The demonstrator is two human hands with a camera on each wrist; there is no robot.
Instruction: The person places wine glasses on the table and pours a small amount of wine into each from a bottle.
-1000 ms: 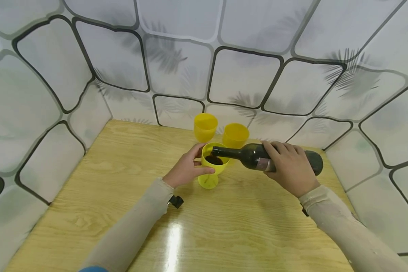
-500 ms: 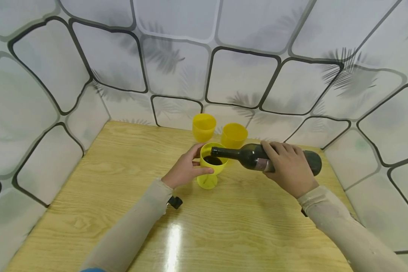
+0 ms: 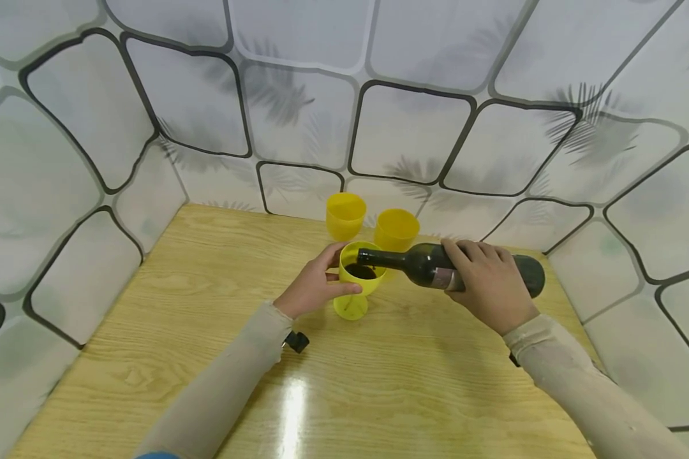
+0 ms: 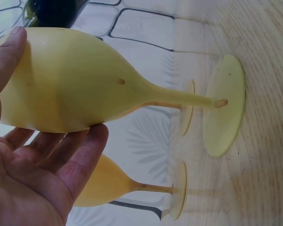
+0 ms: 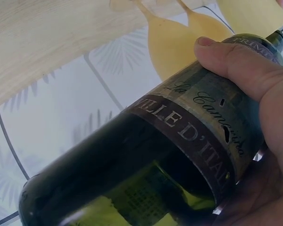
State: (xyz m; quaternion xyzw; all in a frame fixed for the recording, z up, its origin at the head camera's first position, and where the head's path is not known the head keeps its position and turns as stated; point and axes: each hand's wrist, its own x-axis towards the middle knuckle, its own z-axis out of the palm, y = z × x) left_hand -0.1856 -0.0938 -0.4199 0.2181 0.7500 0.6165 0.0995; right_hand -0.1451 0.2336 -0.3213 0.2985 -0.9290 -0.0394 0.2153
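My left hand (image 3: 318, 285) holds the bowl of a yellow wine glass (image 3: 351, 307), thumb on the near side and fingers behind. The glass stands upright with its foot on the table, as the left wrist view shows. Dark liquid (image 3: 360, 272) lies in its bowl. In my right hand (image 3: 492, 284) is a dark green wine bottle (image 3: 422, 262), gripped around its labelled body and tipped almost level. Its mouth sits just inside the rim of the glass. The bottle's label (image 5: 203, 108) shows in the right wrist view, with my thumb across it.
Two more yellow wine glasses stand behind the held one: a left one (image 3: 346, 218) and a right one (image 3: 397, 229), close to the patterned wall (image 3: 304, 127). The wooden table (image 3: 207, 280) is bounded by walls at the back and both sides.
Both hands, the bottle and the wine glass keep nearly the same places. The dark liquid covers slightly more of the bowl than a second ago.
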